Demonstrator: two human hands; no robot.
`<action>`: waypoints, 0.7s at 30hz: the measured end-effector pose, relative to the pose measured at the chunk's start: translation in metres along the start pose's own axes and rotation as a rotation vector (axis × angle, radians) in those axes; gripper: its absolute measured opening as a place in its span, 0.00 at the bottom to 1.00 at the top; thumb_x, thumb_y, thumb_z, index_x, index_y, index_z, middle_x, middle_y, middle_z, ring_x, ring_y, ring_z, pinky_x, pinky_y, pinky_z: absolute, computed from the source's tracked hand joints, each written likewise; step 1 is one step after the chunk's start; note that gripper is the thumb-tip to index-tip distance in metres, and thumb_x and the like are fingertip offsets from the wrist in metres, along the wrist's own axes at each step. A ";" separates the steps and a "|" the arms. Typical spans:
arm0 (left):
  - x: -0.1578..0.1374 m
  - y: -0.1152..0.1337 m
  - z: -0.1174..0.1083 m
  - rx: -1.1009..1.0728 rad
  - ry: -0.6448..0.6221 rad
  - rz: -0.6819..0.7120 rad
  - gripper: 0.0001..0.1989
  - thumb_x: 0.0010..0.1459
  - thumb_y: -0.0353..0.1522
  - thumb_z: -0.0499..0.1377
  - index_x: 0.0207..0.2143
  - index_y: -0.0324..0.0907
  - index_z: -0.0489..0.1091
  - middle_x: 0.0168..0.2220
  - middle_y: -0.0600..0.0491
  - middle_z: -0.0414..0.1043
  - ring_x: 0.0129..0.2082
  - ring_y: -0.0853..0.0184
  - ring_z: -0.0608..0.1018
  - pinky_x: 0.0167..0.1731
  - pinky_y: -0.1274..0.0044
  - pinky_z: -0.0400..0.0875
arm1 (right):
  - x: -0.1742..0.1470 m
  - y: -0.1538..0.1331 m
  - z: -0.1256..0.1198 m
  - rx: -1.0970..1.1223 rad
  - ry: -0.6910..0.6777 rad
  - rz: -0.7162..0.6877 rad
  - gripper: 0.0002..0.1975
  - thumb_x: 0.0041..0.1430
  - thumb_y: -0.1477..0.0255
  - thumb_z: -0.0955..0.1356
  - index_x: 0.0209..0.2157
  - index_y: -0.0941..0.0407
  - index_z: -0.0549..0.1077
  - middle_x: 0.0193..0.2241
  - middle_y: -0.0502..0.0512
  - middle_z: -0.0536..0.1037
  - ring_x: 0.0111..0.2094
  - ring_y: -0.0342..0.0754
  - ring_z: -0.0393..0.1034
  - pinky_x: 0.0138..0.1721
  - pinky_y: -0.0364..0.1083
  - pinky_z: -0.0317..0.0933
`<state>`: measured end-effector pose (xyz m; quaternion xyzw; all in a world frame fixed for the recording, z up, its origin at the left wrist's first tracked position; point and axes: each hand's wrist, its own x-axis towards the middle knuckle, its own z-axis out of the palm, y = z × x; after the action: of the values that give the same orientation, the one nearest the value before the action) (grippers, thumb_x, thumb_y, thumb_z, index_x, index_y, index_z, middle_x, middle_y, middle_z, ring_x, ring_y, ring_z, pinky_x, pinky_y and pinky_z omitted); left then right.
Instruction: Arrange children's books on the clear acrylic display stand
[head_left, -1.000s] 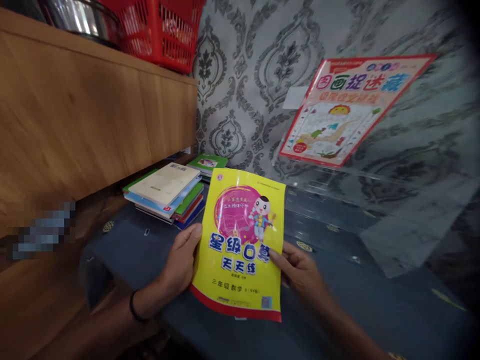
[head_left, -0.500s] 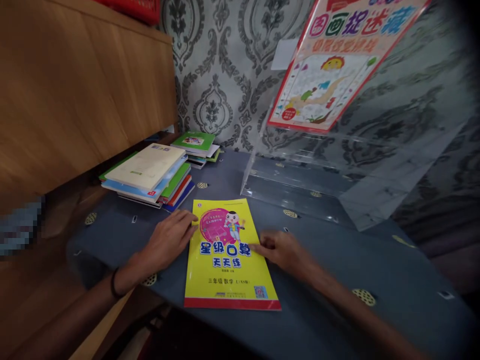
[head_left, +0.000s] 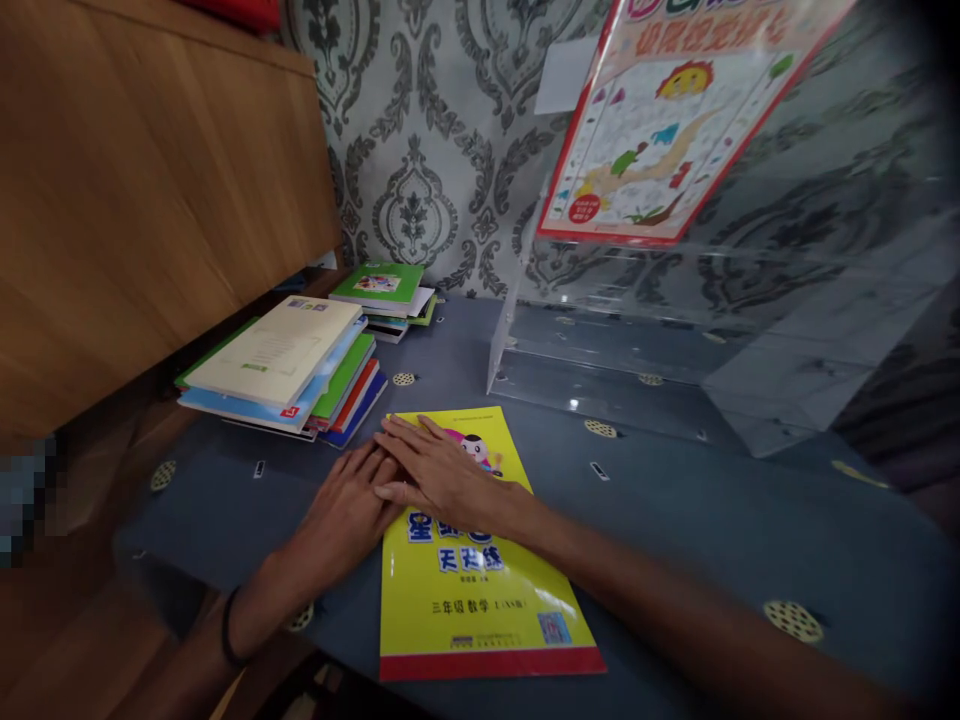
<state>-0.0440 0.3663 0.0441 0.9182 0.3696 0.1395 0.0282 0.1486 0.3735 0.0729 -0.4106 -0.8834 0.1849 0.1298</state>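
Note:
A yellow workbook (head_left: 480, 625) with a red bottom strip lies closed on the dark blue tablecloth, its cover facing up. My right hand (head_left: 442, 475) rests flat across the upper part of the cover, fingers stretched to the left and hiding much of the picture and title. My left hand (head_left: 356, 500), a black band at its wrist, lies at the workbook's left edge with its fingers extended. The right fingertips overlap the left hand's fingers. Neither hand grips anything that I can see.
At the left is a stack of books (head_left: 281, 350), with a smaller pile (head_left: 382, 290) behind it. A clear acrylic rack (head_left: 600, 350) stands at the back right, holding a red-bordered picture book (head_left: 637, 140) on top. A wooden cabinet (head_left: 165, 170) borders the left side.
My right hand has moved left from the workbook's right edge onto its cover, meeting my left hand. The workbook appears slightly lower and nearer as the view shifts.

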 end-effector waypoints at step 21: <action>-0.003 -0.010 0.016 0.073 0.143 0.039 0.27 0.73 0.45 0.44 0.65 0.39 0.61 0.63 0.40 0.69 0.64 0.53 0.70 0.56 0.60 0.71 | 0.003 0.012 0.009 -0.170 0.207 0.095 0.34 0.70 0.47 0.57 0.60 0.61 0.68 0.61 0.66 0.71 0.66 0.58 0.61 0.68 0.61 0.48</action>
<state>-0.0484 0.3716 0.0267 0.9135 0.3573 0.1915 -0.0344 0.1513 0.3815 0.0598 -0.4783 -0.8573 0.0720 0.1762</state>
